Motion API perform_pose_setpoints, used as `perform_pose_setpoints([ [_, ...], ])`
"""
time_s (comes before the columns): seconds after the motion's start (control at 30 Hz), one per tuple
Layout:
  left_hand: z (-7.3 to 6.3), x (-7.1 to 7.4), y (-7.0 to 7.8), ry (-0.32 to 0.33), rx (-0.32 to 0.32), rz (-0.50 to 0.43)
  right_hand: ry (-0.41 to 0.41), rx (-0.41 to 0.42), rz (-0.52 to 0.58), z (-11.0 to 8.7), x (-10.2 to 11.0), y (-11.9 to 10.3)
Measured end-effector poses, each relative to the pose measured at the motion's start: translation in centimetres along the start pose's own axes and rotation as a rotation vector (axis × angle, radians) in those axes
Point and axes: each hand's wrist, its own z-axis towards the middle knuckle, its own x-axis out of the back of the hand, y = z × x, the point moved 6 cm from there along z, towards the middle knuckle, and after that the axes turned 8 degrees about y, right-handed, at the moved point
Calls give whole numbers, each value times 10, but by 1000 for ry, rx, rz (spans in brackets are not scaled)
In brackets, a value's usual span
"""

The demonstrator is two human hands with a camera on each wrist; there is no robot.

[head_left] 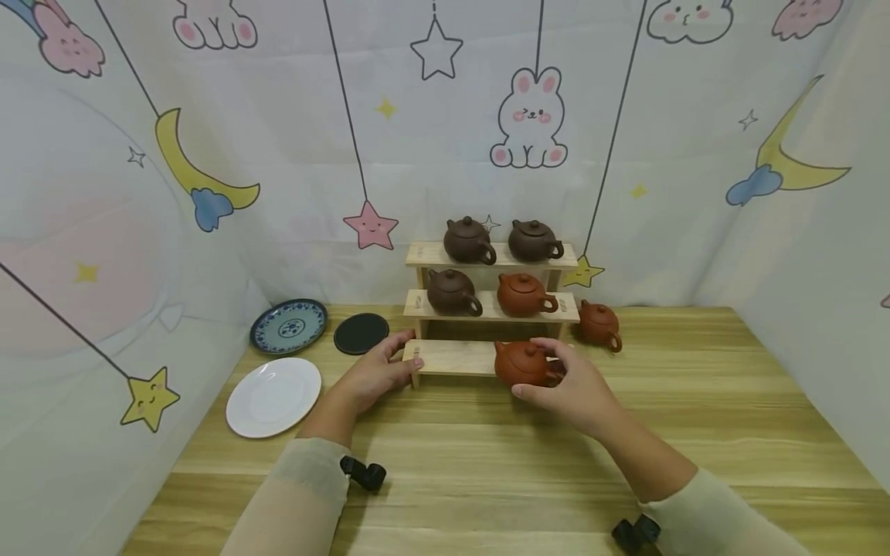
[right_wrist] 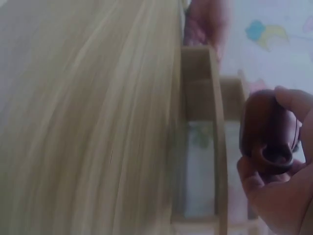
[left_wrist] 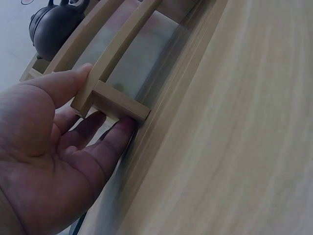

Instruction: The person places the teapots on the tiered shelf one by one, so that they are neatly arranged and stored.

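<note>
A three-step wooden rack (head_left: 452, 357) stands at the back of the table. My left hand (head_left: 378, 374) grips the left end of its lowest step, thumb on top and fingers around the end leg; the left wrist view shows this end board (left_wrist: 122, 102) closely. With thumb and fingers on either side, my right hand (head_left: 580, 390) holds a reddish-brown clay teapot (head_left: 520, 364) at the right part of the lowest step. Its handle (right_wrist: 274, 159) faces the palm. Whether its base touches the step cannot be told.
Dark brown teapots (head_left: 467, 241) and another reddish one (head_left: 523, 295) occupy the upper steps. A smaller red teapot (head_left: 599, 323) is right of the rack. At left lie a black round mat (head_left: 361, 333), a blue patterned plate (head_left: 288, 327) and a white plate (head_left: 274, 398). Printed cloth (head_left: 292, 116) hangs behind.
</note>
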Motion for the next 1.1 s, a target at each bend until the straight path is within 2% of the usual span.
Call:
perform_pose_setpoints([
  [0.17,-2,0,1,-2,-1,3,-4,24,3,7,-27,-12],
  [0.4,1,1,-2,-3,0,5,20,25,-6,25,-49,-25],
  [0.63,2,2,-3,-5,-1,9,35,34,-25,39,-64,-36],
  [1.1,1,3,-2,-4,1,12,48,50,-41,51,-80,-43],
])
